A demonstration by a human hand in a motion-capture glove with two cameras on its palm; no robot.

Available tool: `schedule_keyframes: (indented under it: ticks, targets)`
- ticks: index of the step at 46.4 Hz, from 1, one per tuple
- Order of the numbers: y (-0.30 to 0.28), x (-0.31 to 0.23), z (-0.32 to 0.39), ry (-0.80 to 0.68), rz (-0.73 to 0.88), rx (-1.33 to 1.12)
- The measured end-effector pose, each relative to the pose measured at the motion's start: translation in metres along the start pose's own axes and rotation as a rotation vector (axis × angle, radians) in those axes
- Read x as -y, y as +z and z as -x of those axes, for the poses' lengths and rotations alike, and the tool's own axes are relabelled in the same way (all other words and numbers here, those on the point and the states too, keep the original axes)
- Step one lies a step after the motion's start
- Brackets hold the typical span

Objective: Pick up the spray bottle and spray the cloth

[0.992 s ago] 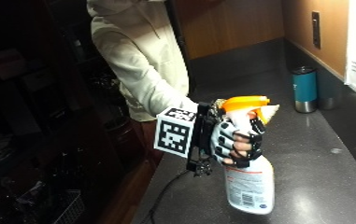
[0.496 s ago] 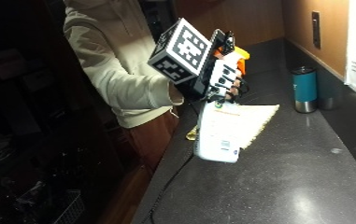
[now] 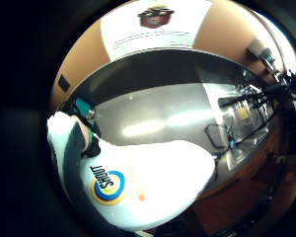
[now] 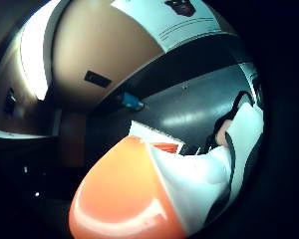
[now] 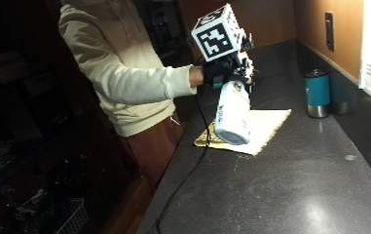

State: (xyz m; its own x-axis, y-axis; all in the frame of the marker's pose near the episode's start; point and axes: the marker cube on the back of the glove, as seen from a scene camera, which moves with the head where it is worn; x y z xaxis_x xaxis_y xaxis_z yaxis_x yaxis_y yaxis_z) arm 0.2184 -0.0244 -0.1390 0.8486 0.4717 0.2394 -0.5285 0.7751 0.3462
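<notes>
Up and back goes the white plastic spray bottle [image 5: 231, 114], now hanging base-down over the cloth [image 5: 250, 129]! Gloved right hand [image 5: 227, 73] has its grip curled round the neck; the orange trigger head [image 4: 124, 199] is hidden from outside. Yellow, nubbly cloth lies flat on the dark speckled counter [image 5: 288, 185]. At 2 o'clock stands a teal tumbler [image 5: 317, 93].

There is one spray bottle [image 5: 231, 113], white, with one orange spray head [image 4: 124, 199]. One yellow cloth [image 5: 253, 129] lies on the one dark counter [image 5: 288, 185]. One teal tumbler [image 5: 316, 92] stands near the wall. One white poster [image 3: 155, 19] hangs on the wall, and one dark wall plate [image 5: 328, 30] is there too. One gloved right hand [image 5: 227, 73] is visible.
</notes>
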Motion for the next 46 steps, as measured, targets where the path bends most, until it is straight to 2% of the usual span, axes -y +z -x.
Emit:
schedule_keyframes:
  ticks: [7,12,18,25,32,46]
  targets:
    - [0.015,-0.002,0.039,-0.121,0.056,-0.082]
    - [0.032,-0.006,0.06,-0.266,0.097,-0.311]
    - [0.045,-0.019,0.11,-0.388,0.176,-0.272]
    - [0.064,-0.034,0.152,-0.493,0.246,-0.354]
    - [0.09,-0.046,0.178,-0.529,0.298,-0.461]
    - [0.123,-0.055,0.187,-0.589,0.377,-0.512]
